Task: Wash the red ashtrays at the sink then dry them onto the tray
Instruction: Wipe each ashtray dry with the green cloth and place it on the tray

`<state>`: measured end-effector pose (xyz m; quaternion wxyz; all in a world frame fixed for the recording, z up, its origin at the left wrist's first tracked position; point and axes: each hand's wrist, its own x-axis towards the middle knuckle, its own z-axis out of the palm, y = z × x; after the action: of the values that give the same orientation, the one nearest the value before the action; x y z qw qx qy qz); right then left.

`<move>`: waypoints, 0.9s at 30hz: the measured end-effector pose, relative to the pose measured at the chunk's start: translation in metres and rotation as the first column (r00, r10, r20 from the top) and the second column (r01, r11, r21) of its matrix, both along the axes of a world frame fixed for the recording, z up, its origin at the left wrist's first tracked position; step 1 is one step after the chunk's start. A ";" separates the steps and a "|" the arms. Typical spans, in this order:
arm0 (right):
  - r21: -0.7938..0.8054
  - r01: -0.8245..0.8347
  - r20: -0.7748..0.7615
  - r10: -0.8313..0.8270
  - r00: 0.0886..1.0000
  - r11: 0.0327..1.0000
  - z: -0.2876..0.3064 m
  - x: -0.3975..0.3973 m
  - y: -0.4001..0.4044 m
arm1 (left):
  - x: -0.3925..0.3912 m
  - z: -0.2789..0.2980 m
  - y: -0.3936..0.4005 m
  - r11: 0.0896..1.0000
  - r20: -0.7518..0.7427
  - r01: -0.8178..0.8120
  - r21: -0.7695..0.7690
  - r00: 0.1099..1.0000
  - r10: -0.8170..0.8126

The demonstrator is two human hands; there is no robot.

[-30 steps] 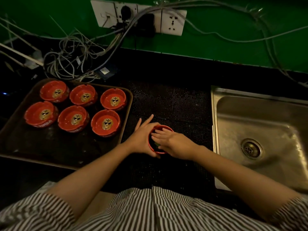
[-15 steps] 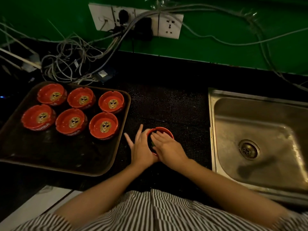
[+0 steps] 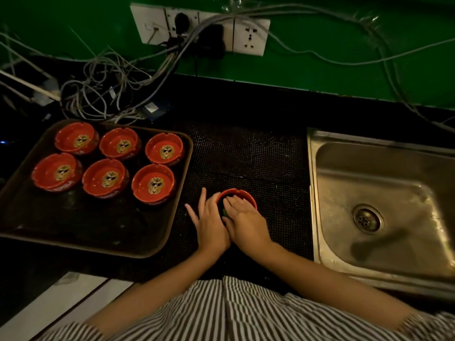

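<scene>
1. While both hands work at it, a red ashtray (image 3: 242,195) stands on the dark dotted mat (image 3: 246,153) of the tabletop, between the tray and the sink, toward the front edge.
2. The left hand (image 3: 209,221) cups the ashtray's left wall, thumb side against the rim, its outer fingers spread loose over the mat.
3. The right hand (image 3: 246,219) lies over the bowl with fingers reaching down inside; a bit of something green (image 3: 224,212) shows beneath them, too hidden to name, and whether the fingers pinch it cannot be told.
4. Just left of the mat lies a dark tray (image 3: 81,227), near the tabletop's left front; six red ashtrays (image 3: 105,177) stand upright in two rows of three across its far half, each with a gold face emblem inside.
5. At the right, a steel sink (image 3: 384,193) is set into the tabletop, its drain (image 3: 367,219) showing.
6. Along the back edge a tangle of cables (image 3: 103,82) runs up to white wall sockets (image 3: 200,29) on the green wall.
</scene>
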<state>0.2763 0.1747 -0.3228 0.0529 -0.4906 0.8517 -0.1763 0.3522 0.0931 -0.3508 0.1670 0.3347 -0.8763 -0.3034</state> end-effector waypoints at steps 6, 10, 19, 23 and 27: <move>0.074 -0.417 0.190 0.398 0.898 0.906 0.018 -0.048 0.007 | -0.009 0.004 -0.059 0.876 0.021 0.480 0.049 0.876 -0.482; 0.108 -0.600 0.261 0.560 0.787 0.793 0.023 -0.073 0.002 | -0.028 0.025 -0.101 0.690 0.147 0.722 0.042 0.679 -0.719; -0.064 -0.001 -0.025 -0.001 1.000 0.998 -0.002 -0.005 0.002 | 0.006 0.006 -0.001 0.996 0.108 0.086 -0.018 0.991 -0.084; -0.059 0.029 0.000 -0.029 1.000 0.998 0.002 -0.004 0.003 | -0.003 0.003 0.009 0.996 0.053 -0.091 0.002 0.994 0.091; 0.053 -0.227 0.124 0.219 0.968 0.972 0.010 -0.029 0.006 | -0.004 0.000 -0.023 0.987 0.047 0.157 -0.014 0.987 -0.156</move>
<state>0.2474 0.1806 -0.3130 0.1384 -0.5702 0.7919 -0.1693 0.3478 0.0700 -0.3508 0.1254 0.2702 -0.9062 -0.3002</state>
